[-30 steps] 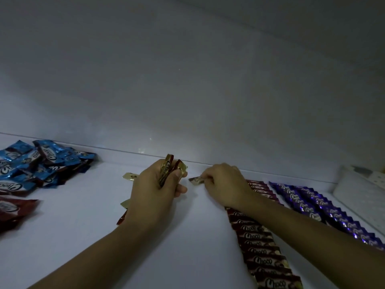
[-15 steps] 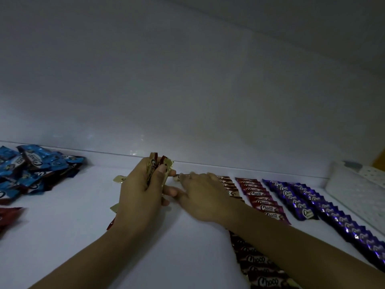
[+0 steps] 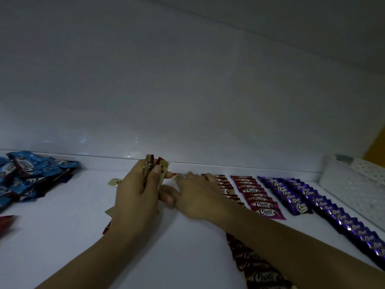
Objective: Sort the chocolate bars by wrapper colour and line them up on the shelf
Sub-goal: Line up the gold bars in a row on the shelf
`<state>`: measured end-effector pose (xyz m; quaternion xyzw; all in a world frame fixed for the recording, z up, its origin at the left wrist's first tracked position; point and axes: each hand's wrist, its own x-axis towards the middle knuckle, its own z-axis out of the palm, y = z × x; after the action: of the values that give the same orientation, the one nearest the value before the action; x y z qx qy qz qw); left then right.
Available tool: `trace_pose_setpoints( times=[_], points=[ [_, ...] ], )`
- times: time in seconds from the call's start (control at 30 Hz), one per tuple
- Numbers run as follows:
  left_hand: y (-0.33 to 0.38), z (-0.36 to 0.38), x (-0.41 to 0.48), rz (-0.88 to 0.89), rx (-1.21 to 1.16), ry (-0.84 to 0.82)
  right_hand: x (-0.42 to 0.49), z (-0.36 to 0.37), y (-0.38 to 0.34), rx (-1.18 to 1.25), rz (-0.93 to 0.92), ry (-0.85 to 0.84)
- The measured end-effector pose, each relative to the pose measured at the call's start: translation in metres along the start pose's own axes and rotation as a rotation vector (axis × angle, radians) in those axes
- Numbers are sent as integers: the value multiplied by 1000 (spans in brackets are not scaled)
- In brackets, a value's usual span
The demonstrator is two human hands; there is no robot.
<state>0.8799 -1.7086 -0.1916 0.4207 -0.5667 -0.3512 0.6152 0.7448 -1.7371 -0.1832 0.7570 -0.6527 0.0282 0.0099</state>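
— Judging by the rows, how far along is the sorting?

— Past halfway, I'd say. Just beside the white basket (image 3: 354,184) runs a long purple row (image 3: 343,222), with a shorter purple row (image 3: 289,195) next to it. One step farther from the basket comes a pink-red row (image 3: 258,197), then a dark brown row (image 3: 256,268) that passes under the right forearm.

— And the hands?

— The left hand (image 3: 135,197) is clamped round a bundle of gold-and-red bars (image 3: 153,170), held upright above the shelf (image 3: 62,236). The right hand (image 3: 198,197) lies with fingers stretched out and thumb apart, gripping nothing. Its fingertips are on a single bar (image 3: 181,175) at the back, just beyond the brown row from the basket (the start of a new line, by the look of it, though the fingertips are blurred).

— What's left?

— The bundle, plus a couple of loose gold bars (image 3: 114,182) lying beside that left hand. Farthest from the basket sits a heap of blue bars (image 3: 27,178) with a red bar (image 3: 6,222) near it, none of it lined up.
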Motion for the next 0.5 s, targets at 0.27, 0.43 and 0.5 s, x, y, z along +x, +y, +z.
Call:
trace_pose_setpoints(
  times=[0.27, 0.43, 0.5],
  points=[
    [2, 1, -1, 4, 74, -1, 1, 0, 9, 29, 43, -32],
    [4, 0, -1, -10, 31, 26, -12, -26, 5, 917, -46, 172],
    [6, 2, 0, -3, 24, 2, -20, -42, 9, 1151, -136, 178]
  ],
)
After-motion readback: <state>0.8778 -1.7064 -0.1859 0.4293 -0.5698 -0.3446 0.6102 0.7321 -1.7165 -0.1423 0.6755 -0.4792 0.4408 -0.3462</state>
